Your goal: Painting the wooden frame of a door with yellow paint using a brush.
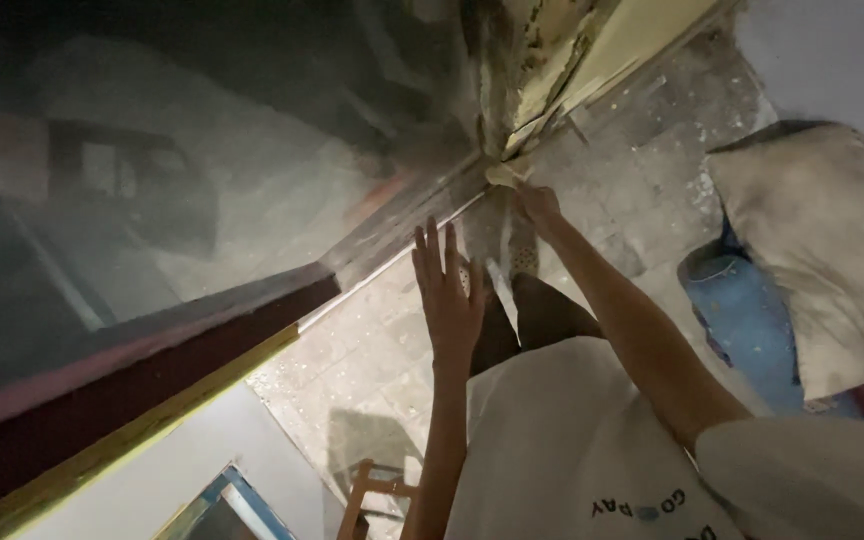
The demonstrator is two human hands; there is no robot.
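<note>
Looking down past a white shirt, the left hand (449, 290) is spread flat, fingers straight and apart, palm laid against or just off the lower edge of the long grey metal window frame rail (392, 235), beside the dark, reflective glass pane (152, 180). The right hand (537, 203) reaches further along and pinches a small pale scrap of tape or paper (502, 174), right at the corner where the rail meets the peeling, cream-painted upright (552, 60). Whether the fingers have closed fully on it is hard to tell at this size.

My read: a clean peel wants the pull low and along the rail, not straight out, with the flat hand steadying the frame close to the pinch. The flaking paint above looks brittle, so slow tension seems wise.

Below lie a speckled grey tiled floor (372, 370), a wooden chair (372, 495) and a blue container (742, 310) under a dusty white sack (822, 240).
</note>
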